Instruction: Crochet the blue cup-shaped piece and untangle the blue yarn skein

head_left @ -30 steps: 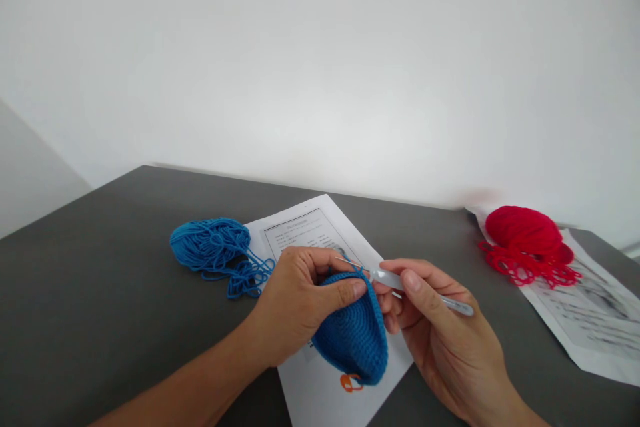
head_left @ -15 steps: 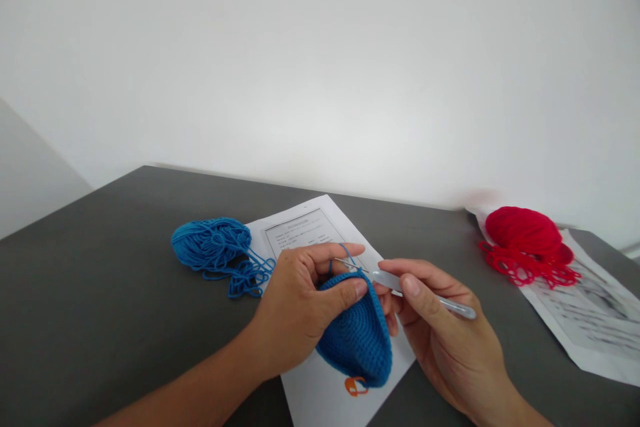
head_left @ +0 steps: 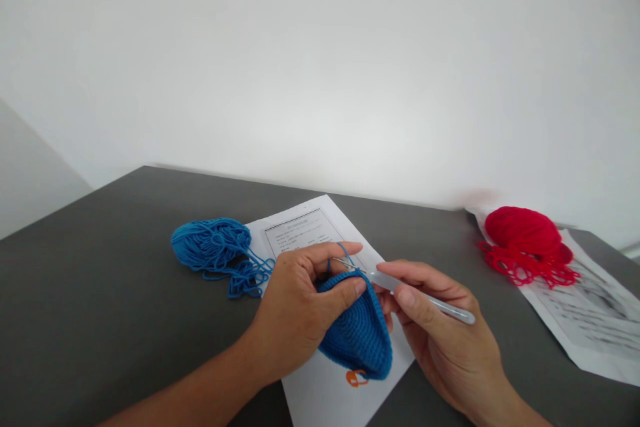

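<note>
My left hand [head_left: 305,300] pinches a blue crochet piece [head_left: 357,333] near its upper edge, with the thumb on the near side. Blue working yarn loops over the raised left index finger. In my right hand [head_left: 445,327] is a crochet hook [head_left: 450,310] with a pale, translucent handle, held like a pen. Its metal shaft lies at the top edge of the piece, pointing left beneath the yarn. An orange stitch marker [head_left: 356,379] hangs at the bottom edge of the piece.
A loose skein of blue yarn [head_left: 213,247] lies left on the dark table [head_left: 150,333]. Under my hands is a printed sheet [head_left: 320,400]. To the right, red yarn [head_left: 525,237] rests on another printed sheet [head_left: 590,333]. A pale wall rises behind.
The lower end of the crochet piece has lifted slightly. Both hands have shifted only a little, and the hook handle tilts a bit lower at its right end.
</note>
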The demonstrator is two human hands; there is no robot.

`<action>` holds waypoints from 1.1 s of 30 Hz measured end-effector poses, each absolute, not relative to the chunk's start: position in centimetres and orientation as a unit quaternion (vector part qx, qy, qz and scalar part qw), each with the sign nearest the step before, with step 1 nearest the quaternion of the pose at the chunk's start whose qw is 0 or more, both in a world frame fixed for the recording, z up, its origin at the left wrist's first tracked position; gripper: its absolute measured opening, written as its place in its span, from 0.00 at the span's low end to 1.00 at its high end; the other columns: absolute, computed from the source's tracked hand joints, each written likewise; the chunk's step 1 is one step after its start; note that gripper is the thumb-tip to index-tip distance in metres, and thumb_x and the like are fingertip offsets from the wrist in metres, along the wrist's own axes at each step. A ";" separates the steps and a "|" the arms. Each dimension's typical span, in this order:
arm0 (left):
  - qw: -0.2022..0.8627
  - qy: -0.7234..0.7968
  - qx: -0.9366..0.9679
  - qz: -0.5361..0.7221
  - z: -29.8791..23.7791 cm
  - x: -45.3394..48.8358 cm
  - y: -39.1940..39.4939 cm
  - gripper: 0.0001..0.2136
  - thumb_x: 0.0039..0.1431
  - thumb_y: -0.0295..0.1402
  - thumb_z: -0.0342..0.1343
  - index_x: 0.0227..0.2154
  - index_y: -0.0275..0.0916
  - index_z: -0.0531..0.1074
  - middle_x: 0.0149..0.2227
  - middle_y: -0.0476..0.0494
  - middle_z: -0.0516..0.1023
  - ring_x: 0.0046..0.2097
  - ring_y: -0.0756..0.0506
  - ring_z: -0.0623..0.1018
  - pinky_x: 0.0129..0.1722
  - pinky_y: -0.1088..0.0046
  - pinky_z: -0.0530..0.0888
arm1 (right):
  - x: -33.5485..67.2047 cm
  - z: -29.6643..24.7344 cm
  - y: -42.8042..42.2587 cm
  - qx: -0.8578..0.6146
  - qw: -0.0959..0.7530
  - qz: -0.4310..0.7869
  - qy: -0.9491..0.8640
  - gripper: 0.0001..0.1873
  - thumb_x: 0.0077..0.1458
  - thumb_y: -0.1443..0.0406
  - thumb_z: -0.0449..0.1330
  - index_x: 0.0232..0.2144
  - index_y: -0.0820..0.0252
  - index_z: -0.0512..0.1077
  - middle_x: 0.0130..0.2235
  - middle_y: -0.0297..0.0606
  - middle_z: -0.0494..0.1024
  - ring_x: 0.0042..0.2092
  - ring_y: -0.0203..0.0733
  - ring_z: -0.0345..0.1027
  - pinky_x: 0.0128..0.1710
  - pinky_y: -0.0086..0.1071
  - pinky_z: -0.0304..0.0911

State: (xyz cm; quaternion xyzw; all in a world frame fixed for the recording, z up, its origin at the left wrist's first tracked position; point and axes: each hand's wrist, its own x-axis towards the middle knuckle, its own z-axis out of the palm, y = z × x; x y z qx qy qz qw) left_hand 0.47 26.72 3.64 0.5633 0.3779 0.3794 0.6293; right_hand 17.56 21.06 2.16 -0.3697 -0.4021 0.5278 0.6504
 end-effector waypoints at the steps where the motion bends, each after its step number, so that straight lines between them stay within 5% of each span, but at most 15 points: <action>1: 0.627 0.380 0.564 0.380 3.7 0.5 26.7 0.20 0.54 0.33 0.67 0.50 0.36 0.81 0.33 0.44 0.84 0.35 0.44 0.82 0.36 0.71 0.75 | 17.6 2.1 21.0 -0.372 0.649 0.527 -0.403 0.09 0.52 0.61 0.75 0.38 0.53 0.86 0.26 0.35 0.83 0.26 0.31 0.76 0.30 0.20 0.73; 12: 0.643 0.379 0.534 0.398 4.2 0.9 26.4 0.19 0.47 0.29 0.66 0.45 0.35 0.83 0.30 0.46 0.83 0.32 0.46 0.80 0.34 0.74 0.74 | 17.6 2.0 21.1 -0.398 0.640 0.514 -0.410 0.07 0.53 0.63 0.75 0.37 0.52 0.86 0.26 0.34 0.83 0.26 0.31 0.76 0.29 0.20 0.73; 33: 0.647 0.374 0.551 0.372 4.0 0.8 26.7 0.19 0.47 0.30 0.68 0.45 0.33 0.82 0.26 0.52 0.75 0.28 0.52 0.71 0.29 0.76 0.66 | 21.0 3.1 21.1 -0.416 0.577 0.440 -0.547 0.06 0.56 0.64 0.73 0.38 0.51 0.86 0.30 0.36 0.80 0.26 0.35 0.75 0.26 0.27 0.71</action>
